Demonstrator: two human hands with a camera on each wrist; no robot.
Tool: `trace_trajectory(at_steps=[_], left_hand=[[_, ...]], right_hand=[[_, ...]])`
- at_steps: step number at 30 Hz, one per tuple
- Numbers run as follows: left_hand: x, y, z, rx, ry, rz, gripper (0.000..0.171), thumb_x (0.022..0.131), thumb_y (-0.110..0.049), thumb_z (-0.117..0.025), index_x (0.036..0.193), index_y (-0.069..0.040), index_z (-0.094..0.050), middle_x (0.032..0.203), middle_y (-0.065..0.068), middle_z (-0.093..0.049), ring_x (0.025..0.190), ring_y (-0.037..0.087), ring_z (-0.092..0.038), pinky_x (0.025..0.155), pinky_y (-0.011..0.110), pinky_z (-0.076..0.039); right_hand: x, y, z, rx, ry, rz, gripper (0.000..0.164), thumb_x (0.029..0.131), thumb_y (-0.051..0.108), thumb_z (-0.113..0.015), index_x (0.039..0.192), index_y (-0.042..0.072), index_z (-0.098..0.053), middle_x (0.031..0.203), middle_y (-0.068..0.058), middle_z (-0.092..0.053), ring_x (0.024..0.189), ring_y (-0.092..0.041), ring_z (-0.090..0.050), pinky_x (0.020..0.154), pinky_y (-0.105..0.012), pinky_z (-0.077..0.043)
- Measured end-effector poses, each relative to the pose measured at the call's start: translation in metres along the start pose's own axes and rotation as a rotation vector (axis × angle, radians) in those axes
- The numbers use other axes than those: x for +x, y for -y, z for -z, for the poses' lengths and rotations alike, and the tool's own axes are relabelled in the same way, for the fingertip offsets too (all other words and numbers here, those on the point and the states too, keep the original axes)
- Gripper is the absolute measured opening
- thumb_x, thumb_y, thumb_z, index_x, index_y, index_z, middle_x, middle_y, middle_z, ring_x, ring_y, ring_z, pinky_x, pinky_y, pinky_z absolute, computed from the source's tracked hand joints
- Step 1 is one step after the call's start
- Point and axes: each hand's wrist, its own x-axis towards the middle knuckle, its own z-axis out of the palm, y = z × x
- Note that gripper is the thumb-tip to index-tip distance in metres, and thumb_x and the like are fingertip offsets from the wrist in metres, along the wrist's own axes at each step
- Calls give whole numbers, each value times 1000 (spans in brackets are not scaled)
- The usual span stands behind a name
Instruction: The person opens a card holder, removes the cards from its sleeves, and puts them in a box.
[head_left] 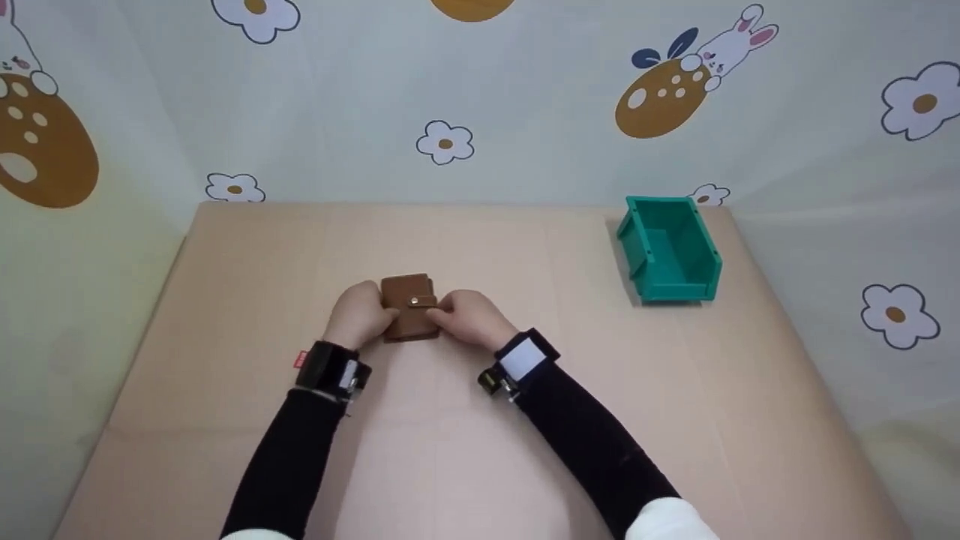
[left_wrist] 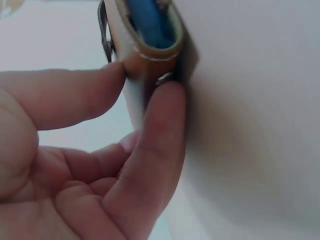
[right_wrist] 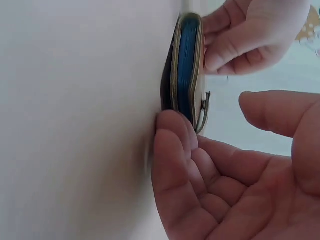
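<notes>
A small brown wallet point(head_left: 409, 324) lies on the table between both hands, its snap strap point(head_left: 422, 301) toward the right side. Blue layers show inside its end in the wrist views. My left hand point(head_left: 359, 315) pinches the wallet's left edge, thumb point(left_wrist: 82, 97) on the front cover and forefinger point(left_wrist: 162, 130) against the spine by a metal stud. At the opposite edge is my right hand point(head_left: 476, 319). Its bent fingertips touch the wallet point(right_wrist: 186, 70) near the strap, while its thumb point(right_wrist: 272, 110) stands apart from the cover in the right wrist view.
A green open-front plastic bin point(head_left: 679, 291) stands at the back right of the beige table point(head_left: 480, 450). Behind the table and at its sides hangs a pale cloth point(head_left: 525, 97) printed with flowers and rabbits. Both wrists wear black camera bands.
</notes>
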Motion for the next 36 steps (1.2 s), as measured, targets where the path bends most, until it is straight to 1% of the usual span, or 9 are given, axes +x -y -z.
trace_trajectory(at_steps=[3, 7, 9, 12, 16, 20, 24, 29, 36], left_hand=[[5, -21, -18, -26, 4, -24, 23, 90, -13, -70, 97, 7, -61, 89, 15, -63, 76, 26, -55, 73, 41, -49], [9, -45, -38, -33, 14, -59, 27, 90, -15, -70, 103, 8, -62, 95, 17, -65, 83, 28, -59, 79, 42, -50], [10, -55, -48, -27, 14, -76, 28, 90, -15, -70, 104, 7, -62, 97, 17, -66, 86, 28, -61, 81, 42, -50], [10, -69, -58, -12, 12, -99, 27, 91, -16, -70, 104, 6, -63, 97, 17, -66, 87, 29, -62, 81, 42, -50], [12, -82, -69, 10, 10, -117, 26, 91, -16, -70, 104, 6, -64, 96, 16, -67, 88, 28, -63, 81, 41, -50], [13, -89, -75, 19, 6, -117, 27, 91, -16, -70, 105, 6, -65, 98, 16, -68, 90, 29, -64, 81, 41, -51], [10, -93, -76, 31, -4, -132, 28, 91, -17, -70, 105, 7, -64, 99, 17, -68, 91, 30, -65, 82, 42, -51], [7, -93, -76, 29, -4, -151, 36, 88, -19, -74, 109, 8, -63, 101, 19, -68, 94, 32, -66, 85, 43, -51], [5, -94, -78, 36, 8, -144, 45, 85, -22, -79, 112, 9, -61, 101, 19, -68, 93, 31, -66, 83, 42, -51]], right_hand=[[-10, -21, 15, 15, -24, -54, 32, 98, 31, -59, 100, 3, -73, 85, -5, -69, 70, -14, -57, 67, -29, -48], [-21, -47, 31, 48, -41, -112, 28, 98, 29, -60, 94, 2, -71, 73, -3, -66, 62, -13, -56, 58, -27, -46], [-27, -58, 37, 48, -56, -128, 26, 97, 27, -62, 92, 3, -70, 70, -1, -64, 60, -12, -55, 57, -25, -44], [-34, -71, 44, 38, -72, -157, 24, 96, 26, -63, 91, 3, -69, 69, -1, -63, 60, -13, -54, 56, -25, -43], [-39, -82, 49, 33, -86, -194, 22, 95, 24, -65, 90, 2, -68, 72, -2, -64, 62, -14, -55, 56, -25, -43], [-42, -88, 51, -3, -112, -194, 21, 93, 23, -68, 88, 2, -68, 75, -3, -63, 64, -16, -55, 58, -28, -44], [-44, -88, 51, -45, -143, -192, 21, 91, 23, -70, 86, 3, -68, 78, -4, -63, 68, -18, -56, 63, -32, -46], [-44, -88, 48, -85, -172, -175, 21, 91, 23, -70, 85, 4, -67, 79, -5, -64, 70, -21, -57, 67, -35, -47], [-44, -87, 46, -124, -190, -175, 19, 91, 22, -69, 84, 5, -66, 78, -5, -64, 70, -22, -57, 67, -36, -47]])
